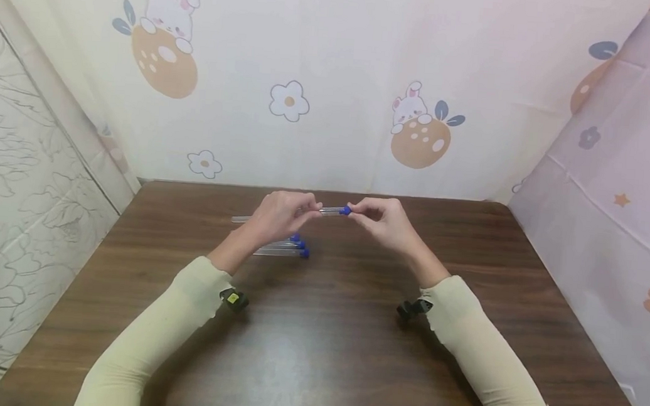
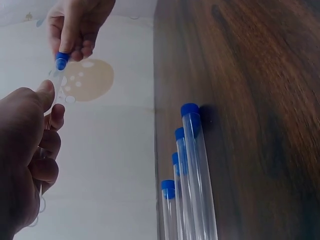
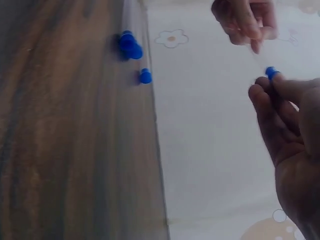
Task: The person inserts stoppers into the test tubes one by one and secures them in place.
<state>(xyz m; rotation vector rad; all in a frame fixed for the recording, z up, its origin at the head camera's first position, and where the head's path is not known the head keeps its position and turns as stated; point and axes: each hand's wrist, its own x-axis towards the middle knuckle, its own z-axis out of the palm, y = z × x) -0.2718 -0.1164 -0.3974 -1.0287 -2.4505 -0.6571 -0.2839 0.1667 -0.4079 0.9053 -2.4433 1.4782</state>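
Note:
My left hand grips a clear test tube above the far part of the table. At the tube's right end, the thumb and fingers of my right hand pinch its blue cap. In the left wrist view this cap sits on the tube's end; whether it is fully seated I cannot tell. Several clear tubes with blue caps lie side by side below, partly behind my left hand in the head view. A clear tube end shows left of that hand; which tube it belongs to is unclear.
The brown wooden table ends at a pale curtain printed with rabbits and flowers. A patterned panel stands to the left, and another printed cloth hangs to the right. Dark wrist cameras hang under both sleeves.

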